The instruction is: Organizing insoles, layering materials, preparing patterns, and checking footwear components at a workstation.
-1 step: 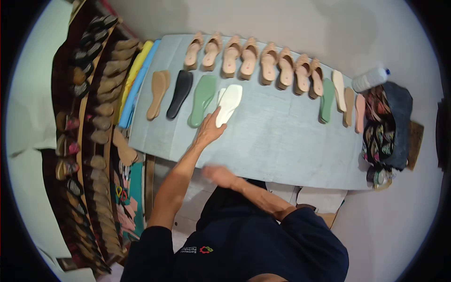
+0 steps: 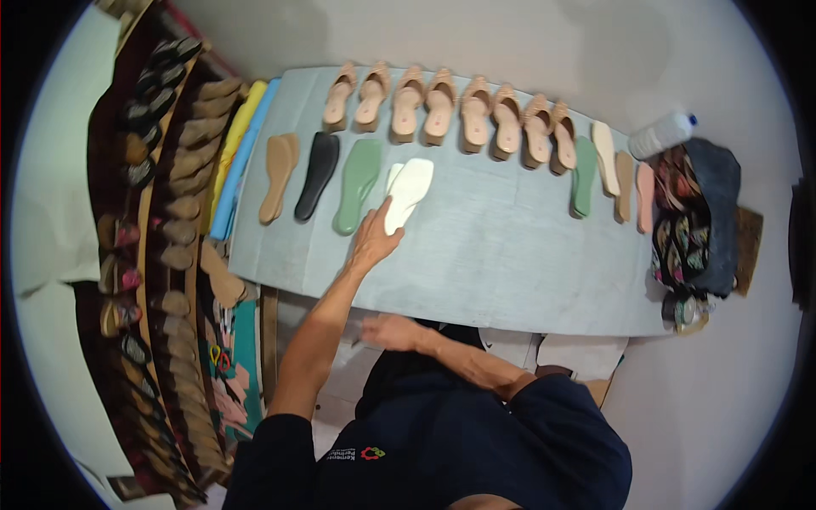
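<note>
My left hand [image 2: 375,241] reaches over the table and grips the heel end of a pair of white shoe soles [image 2: 410,192], thumb on one side and fingers on the other. The two white soles overlap, one mostly covered. Just left of them lies a pair of green soles [image 2: 359,187], then black soles [image 2: 318,176] and tan soles [image 2: 279,178]. Close to my body, by the table's front edge, my right hand [image 2: 389,331] hangs in the air; motion blurs its fingers, and nothing can be made out in it.
Several beige heeled mules [image 2: 439,110] line the back of the grey-covered table [image 2: 493,255]. On its right are more soles [image 2: 583,178], a plastic bottle [image 2: 663,136] and a dark bag [image 2: 712,212] by patterned sandals. Racks of shoe lasts [image 2: 183,234] and yellow and blue rolls [image 2: 242,161] stand left.
The whole view has shifted slightly. My right hand has moved a little down and left toward my body. My left hand stays on the white soles.
</note>
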Motion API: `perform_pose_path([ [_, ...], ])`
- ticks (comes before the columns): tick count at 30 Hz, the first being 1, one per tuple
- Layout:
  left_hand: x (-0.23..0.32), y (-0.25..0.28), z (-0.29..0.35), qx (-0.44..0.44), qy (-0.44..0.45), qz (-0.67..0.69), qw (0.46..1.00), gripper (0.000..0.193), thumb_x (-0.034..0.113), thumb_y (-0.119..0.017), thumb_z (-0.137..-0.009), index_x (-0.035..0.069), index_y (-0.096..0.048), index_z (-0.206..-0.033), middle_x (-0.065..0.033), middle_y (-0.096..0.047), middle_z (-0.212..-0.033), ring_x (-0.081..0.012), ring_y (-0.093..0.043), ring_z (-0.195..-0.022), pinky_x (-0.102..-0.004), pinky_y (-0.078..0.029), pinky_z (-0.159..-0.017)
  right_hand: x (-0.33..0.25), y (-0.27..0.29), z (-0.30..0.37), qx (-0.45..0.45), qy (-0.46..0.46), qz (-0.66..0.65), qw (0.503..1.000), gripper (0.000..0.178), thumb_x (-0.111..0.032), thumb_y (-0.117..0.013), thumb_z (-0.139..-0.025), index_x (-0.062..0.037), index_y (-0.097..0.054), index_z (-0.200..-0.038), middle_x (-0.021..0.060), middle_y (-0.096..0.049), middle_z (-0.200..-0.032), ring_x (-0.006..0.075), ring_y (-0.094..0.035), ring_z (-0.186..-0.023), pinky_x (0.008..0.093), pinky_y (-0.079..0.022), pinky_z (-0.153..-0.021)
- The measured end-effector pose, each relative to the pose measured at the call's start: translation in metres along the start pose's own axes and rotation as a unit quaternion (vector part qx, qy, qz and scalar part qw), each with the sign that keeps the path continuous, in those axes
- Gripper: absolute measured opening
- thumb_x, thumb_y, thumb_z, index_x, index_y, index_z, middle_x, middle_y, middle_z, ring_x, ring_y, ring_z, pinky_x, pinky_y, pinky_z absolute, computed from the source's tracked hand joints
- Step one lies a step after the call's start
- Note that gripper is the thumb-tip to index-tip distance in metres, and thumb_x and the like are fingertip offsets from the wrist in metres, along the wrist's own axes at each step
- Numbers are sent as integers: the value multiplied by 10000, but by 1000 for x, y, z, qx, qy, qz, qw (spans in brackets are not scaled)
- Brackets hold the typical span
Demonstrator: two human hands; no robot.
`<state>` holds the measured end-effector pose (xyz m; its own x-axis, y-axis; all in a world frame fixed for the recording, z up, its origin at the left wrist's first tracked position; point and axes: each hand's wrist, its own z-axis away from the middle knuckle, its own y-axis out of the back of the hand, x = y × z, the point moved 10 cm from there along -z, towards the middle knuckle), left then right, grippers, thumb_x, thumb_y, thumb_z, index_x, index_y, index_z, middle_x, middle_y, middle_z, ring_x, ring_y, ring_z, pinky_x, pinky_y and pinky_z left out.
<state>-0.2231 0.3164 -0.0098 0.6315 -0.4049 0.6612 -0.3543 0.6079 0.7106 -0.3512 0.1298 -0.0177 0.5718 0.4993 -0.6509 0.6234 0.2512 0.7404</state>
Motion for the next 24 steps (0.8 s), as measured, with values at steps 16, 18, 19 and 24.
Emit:
perform_pose_path([
  [16,37,-62,29,107,-15,39,993,916,129,-723,-781,-5,-236,-1546,-261,-474,-1271,-427,-498,-1166,-485,-449,-1009,76,143,189,360,-426,-70,827,214,-170,-492,-1000,-31,-613,-1109,200,-638,-1053,431,-619,-938,472,-501,-788],
  [18,47,-75,32,115,-17,40,992,905,188,-742,-814,5,-251,-1551,-233,-492,-1241,-416,-526,-1131,-470,-456,-983,110,166,243,423,-520,-86,737,296,-255,-458,-1037,-14,-605,-1124,240,-661,-1050,468,-620,-953,494,-494,-821],
  [19,48,-82,33,105,-5,48,993,924,231,-764,-819,1,-249,-1551,-233,-489,-1269,-416,-513,-1153,-480,-442,-999,122,175,263,425,-550,-87,714,337,-302,-469,-1041,-9,-604,-1139,254,-670,-1047,474,-624,-959,497,-492,-841],
  [24,68,-90,42,125,23,32,991,952,415,-769,-842,-24,-287,-1536,-258,-434,-1394,-419,-428,-1261,-513,-319,-1106,130,222,295,474,-571,-93,664,508,-420,-540,-1005,34,-581,-1227,252,-662,-1060,447,-626,-970,474,-482,-893],
])
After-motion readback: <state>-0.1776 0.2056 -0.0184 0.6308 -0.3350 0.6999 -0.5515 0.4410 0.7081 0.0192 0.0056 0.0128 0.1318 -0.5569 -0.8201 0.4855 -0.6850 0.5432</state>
